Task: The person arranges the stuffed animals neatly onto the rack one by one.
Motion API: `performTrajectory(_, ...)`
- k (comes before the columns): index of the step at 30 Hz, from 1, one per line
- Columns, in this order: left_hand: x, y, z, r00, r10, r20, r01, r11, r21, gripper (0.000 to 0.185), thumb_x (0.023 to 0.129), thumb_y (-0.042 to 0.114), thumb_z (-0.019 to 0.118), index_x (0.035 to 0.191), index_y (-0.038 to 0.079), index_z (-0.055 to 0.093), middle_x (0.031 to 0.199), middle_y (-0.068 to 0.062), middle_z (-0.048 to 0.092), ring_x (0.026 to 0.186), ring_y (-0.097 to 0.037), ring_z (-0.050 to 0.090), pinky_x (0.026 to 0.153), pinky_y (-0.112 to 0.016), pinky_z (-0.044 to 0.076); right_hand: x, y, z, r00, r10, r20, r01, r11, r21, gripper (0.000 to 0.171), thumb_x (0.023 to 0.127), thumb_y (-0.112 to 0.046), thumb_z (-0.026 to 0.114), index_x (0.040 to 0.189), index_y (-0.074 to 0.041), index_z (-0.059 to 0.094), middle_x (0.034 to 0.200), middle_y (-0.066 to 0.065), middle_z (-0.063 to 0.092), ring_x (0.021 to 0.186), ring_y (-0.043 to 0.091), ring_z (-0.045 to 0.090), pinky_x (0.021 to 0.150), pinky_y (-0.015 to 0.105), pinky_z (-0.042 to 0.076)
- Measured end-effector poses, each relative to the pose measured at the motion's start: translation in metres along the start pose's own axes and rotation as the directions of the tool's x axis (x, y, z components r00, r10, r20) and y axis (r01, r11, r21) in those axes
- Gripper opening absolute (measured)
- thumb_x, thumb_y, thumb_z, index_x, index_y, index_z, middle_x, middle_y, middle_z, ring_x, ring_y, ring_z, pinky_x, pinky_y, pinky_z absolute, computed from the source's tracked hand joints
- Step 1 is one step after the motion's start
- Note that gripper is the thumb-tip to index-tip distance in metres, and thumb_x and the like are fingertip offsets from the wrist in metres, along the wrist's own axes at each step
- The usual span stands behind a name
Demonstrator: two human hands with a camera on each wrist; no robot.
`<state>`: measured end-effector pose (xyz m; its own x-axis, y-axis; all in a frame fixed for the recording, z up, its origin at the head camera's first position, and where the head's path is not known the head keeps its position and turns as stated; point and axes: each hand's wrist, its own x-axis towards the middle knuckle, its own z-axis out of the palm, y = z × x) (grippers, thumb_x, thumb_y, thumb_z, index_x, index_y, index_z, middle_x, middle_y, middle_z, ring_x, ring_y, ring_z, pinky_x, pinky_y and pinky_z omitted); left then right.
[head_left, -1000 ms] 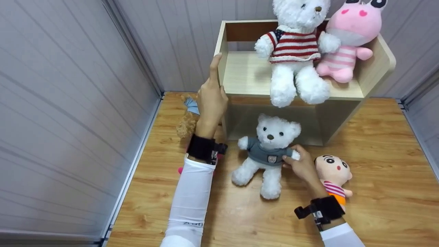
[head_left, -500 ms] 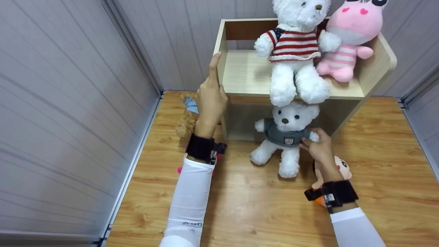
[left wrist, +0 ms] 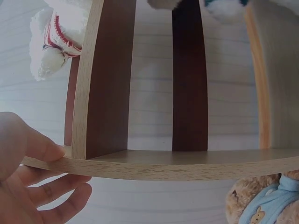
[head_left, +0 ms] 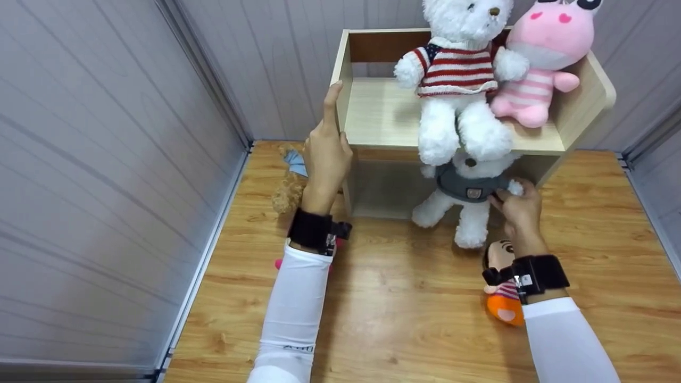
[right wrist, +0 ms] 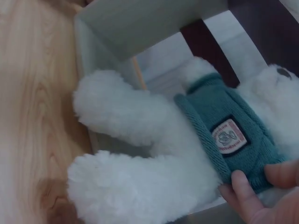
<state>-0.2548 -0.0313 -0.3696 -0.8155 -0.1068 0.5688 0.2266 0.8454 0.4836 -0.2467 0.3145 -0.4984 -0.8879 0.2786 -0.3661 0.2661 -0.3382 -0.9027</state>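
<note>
My right hand pinches a small white teddy bear by the side of its grey-green sweater, at the arm. The bear hangs in front of the lower compartment of a light wooden shelf, its legs towards me. In the head view, the top of its head is hidden behind the feet of a larger bear. The right wrist view shows the fingers on the sweater, beside its badge. My left hand grips the shelf's left side panel, thumb on one face and fingers on the other.
A white bear in a striped sweater and a pink plush frog sit on the upper shelf. A boy doll lies under my right wrist. Left of the shelf lies a brown bear. Panel walls surround the floor.
My right hand has carried the small bear to the right and forward, from the floor in front of the shelf to the lower compartment's opening. The left hand has stayed on the side panel.
</note>
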Motion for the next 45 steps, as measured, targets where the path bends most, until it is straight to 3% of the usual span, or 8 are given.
performTrajectory(5,-0.001,-0.001,-0.002,1.000,-0.005,-0.002,0.005,1.000,0.018,0.087,0.092,-0.010,0.057,0.157,0.037,0.024,0.086,-0.011,0.064,0.059,-0.019,0.046,0.052,-0.030,0.039,0.004,-0.005,0.006,1.000,0.006,-0.011,-0.005,0.993,0.114,0.065,0.101,0.010,0.042,0.160,-0.012,0.028,0.168,0.006,0.013,0.111,0.010,0.054,0.108,0.027,0.049)
performTrajectory(10,-0.001,0.000,0.000,1.000,-0.012,0.003,0.012,1.000,0.017,0.087,0.091,-0.011,0.056,0.157,0.037,0.024,0.090,-0.012,0.066,0.058,-0.018,0.045,0.050,-0.029,0.037,0.009,-0.005,0.012,0.998,0.031,-0.052,-0.018,0.972,0.233,0.067,0.100,0.012,0.043,0.160,-0.017,0.032,0.169,0.001,0.017,0.112,0.010,0.055,0.111,0.030,0.047)
performTrajectory(22,0.000,0.000,0.001,1.000,-0.008,-0.005,0.008,1.000,0.013,0.088,0.091,-0.011,0.058,0.157,0.036,0.025,0.100,-0.015,0.071,0.058,-0.018,0.049,0.051,-0.030,0.042,0.029,-0.004,0.022,0.992,0.087,-0.095,-0.049,0.936,0.348,0.063,0.096,0.016,0.049,0.148,-0.020,0.048,0.114,-0.007,0.051,0.104,0.011,0.055,0.117,0.034,0.041)
performTrajectory(29,-0.001,0.000,0.001,1.000,-0.014,0.000,0.014,1.000,-0.003,0.090,0.090,-0.011,0.060,0.157,0.037,0.025,0.111,-0.016,0.072,0.058,-0.019,0.050,0.051,-0.030,0.042,0.039,0.000,0.024,0.987,0.146,-0.062,-0.107,0.901,0.420,0.070,0.098,0.012,0.051,0.155,-0.027,0.039,0.127,-0.008,0.047,0.116,0.011,0.051,0.117,0.030,0.040)
performTrajectory(32,-0.002,0.000,0.001,1.000,0.006,-0.006,-0.006,1.000,0.002,0.088,0.091,-0.010,0.059,0.157,0.037,0.025,0.096,-0.013,0.070,0.058,-0.019,0.049,0.052,-0.029,0.040,0.040,0.002,0.025,0.988,0.148,-0.051,-0.110,0.889,0.445,0.057,0.099,0.009,0.051,0.145,-0.024,0.047,0.125,-0.007,0.048,0.117,0.011,0.049,0.117,0.030,0.040)
performTrajectory(38,-0.003,-0.001,0.000,1.000,0.022,-0.013,-0.022,1.000,0.018,0.086,0.092,-0.008,0.058,0.158,0.035,0.025,0.073,-0.005,0.054,0.060,-0.018,0.047,0.054,-0.029,0.039,0.037,0.006,0.032,0.994,0.113,-0.016,-0.078,0.777,0.625,0.017,0.100,0.011,0.049,0.099,-0.004,0.057,0.110,0.000,0.050,0.109,0.014,0.049,0.122,0.030,0.033)
performTrajectory(42,-0.003,0.000,0.000,1.000,0.015,-0.006,-0.015,1.000,0.012,0.086,0.092,-0.008,0.060,0.158,0.035,0.025,0.071,-0.003,0.051,0.060,-0.018,0.048,0.055,-0.030,0.042,0.032,0.012,0.032,0.998,0.052,0.028,-0.056,0.668,0.742,0.021,0.098,0.016,0.046,0.099,0.003,0.062,0.116,0.003,0.051,0.113,0.015,0.048,0.123,0.026,0.029)
performTrajectory(45,-0.002,0.000,0.001,1.000,0.009,0.004,-0.009,1.000,0.009,0.087,0.092,-0.008,0.060,0.158,0.036,0.024,0.071,-0.003,0.050,0.061,-0.019,0.049,0.055,-0.030,0.043,0.027,0.016,0.027,0.996,0.032,0.082,-0.084,0.634,0.769,0.028,0.097,0.018,0.045,0.110,0.003,0.065,0.121,0.003,0.054,0.118,0.015,0.048,0.123,0.025,0.029)
